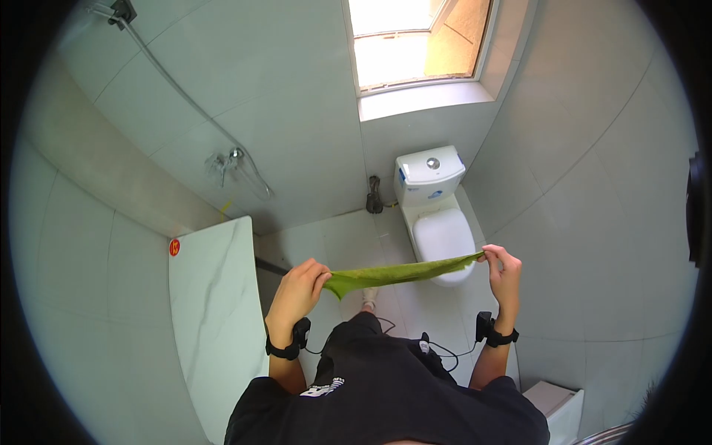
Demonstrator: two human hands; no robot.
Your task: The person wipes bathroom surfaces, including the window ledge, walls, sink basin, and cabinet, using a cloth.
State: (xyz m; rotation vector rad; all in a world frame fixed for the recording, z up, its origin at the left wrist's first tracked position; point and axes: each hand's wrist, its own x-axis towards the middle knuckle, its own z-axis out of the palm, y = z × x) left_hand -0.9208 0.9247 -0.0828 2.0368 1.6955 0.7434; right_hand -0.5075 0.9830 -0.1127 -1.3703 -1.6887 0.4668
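A green cloth (400, 275) is stretched out between my two hands, in front of my body and above the floor. Its left end is pinched by my left hand (300, 289), with a loose corner hanging just below the fingers. My right hand (503, 268) pinches the other end, slightly higher in view, near the toilet seat (445, 236). The cloth looks folded or bunched into a narrow strip. Each wrist wears a black strap with a small device.
A white toilet tank (430, 174) stands against the back wall below a window (415, 48). On the left is a marble-patterned slab (215, 319), with a shower tap (235, 154) and hose above it. A white box-like unit (561, 406) sits lower right.
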